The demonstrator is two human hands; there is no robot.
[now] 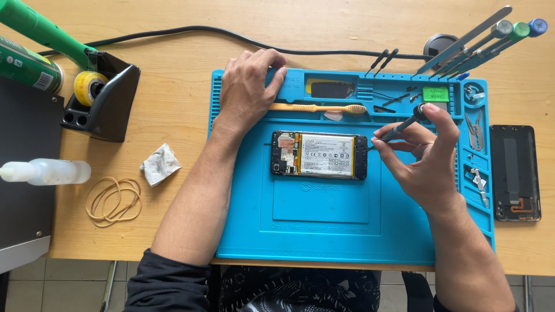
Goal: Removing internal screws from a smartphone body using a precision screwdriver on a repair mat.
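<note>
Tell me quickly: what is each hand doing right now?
Left hand: open, holding nothing, resting on the blue mat's top edge.
Right hand: fingers closed on a screwdriver, tip at the opened phone.

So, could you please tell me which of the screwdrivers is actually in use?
The dark-handled screwdriver held in the right hand, its tip at the opened phone's right end. The other screwdrivers, with coloured caps, stand untouched in the mat's far corner.

Blue mat on pale wooden desk

The repair mat (324, 231) is bright blue, the desk (173, 63) light wood, the toothbrush (315, 108) yellow, the rubber bands (113, 200) tan.
</note>
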